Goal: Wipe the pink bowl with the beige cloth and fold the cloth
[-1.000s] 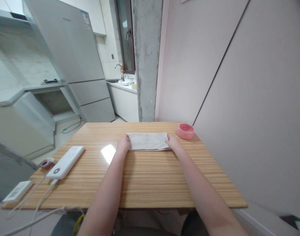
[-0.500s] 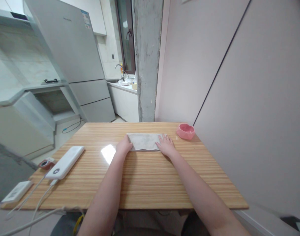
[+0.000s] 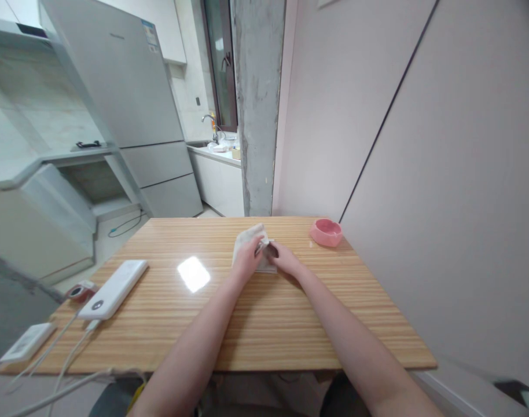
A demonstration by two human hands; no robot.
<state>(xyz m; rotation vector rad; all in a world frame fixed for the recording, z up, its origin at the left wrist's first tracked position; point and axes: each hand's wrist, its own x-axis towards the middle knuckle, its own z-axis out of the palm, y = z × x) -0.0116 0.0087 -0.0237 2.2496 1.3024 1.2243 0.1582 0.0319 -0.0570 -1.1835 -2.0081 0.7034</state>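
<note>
Pale cloth (image 3: pixel 247 236) bent up on wooden table (image 3: pixel 273 324), left hand (image 3: pixel 248 258) gripping it, right hand (image 3: pixel 287 258) touching, grip unclear

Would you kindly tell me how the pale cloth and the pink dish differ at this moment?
The pale cloth is off-white and soft, while the pink dish looks rigid, with raised sides.
The cloth is bent, part of it raised; the dish sits upright.
The left hand and right hand are at the cloth, whereas neither touches the dish.
Both are at the far part of the wooden table.
</note>
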